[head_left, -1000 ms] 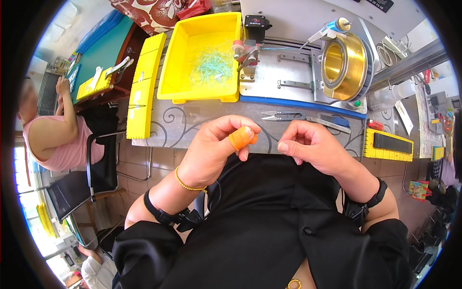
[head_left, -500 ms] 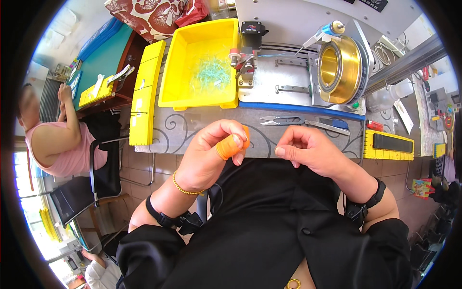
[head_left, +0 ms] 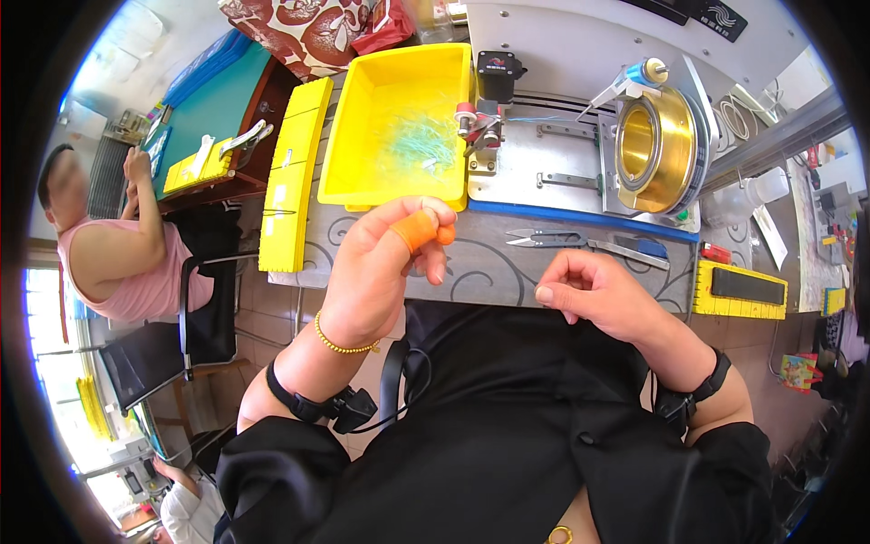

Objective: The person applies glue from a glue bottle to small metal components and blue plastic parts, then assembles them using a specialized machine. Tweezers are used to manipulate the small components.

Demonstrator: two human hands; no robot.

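My left hand [head_left: 373, 254], with orange finger covers [head_left: 417, 232] on thumb and finger, is raised at the front edge of a yellow bin [head_left: 331, 186]. Its thumb and fingertip are pressed together; whatever lies between them is too small to make out. My right hand [head_left: 594, 292] hovers over the near table edge, fingers curled and thumb against the forefinger. Any thin thing in it cannot be seen. Pale green-blue thread scraps [head_left: 421, 140] lie in the bin. Just beyond my right hand rest thread snips [head_left: 548, 239].
A machine with a gold ring-shaped spool [head_left: 639, 150] and a small red-and-black clamp [head_left: 480, 122] stands behind, a blue strand [head_left: 535, 119] between. Yellow strips [head_left: 294, 172] flank the bin. A yellow block [head_left: 739, 290] sits right. A person in pink [head_left: 122, 254] works at left.
My left hand has moved up and away from me, toward the yellow bin. My right hand keeps its curled shape nearly in place. The whole view has shifted slightly.
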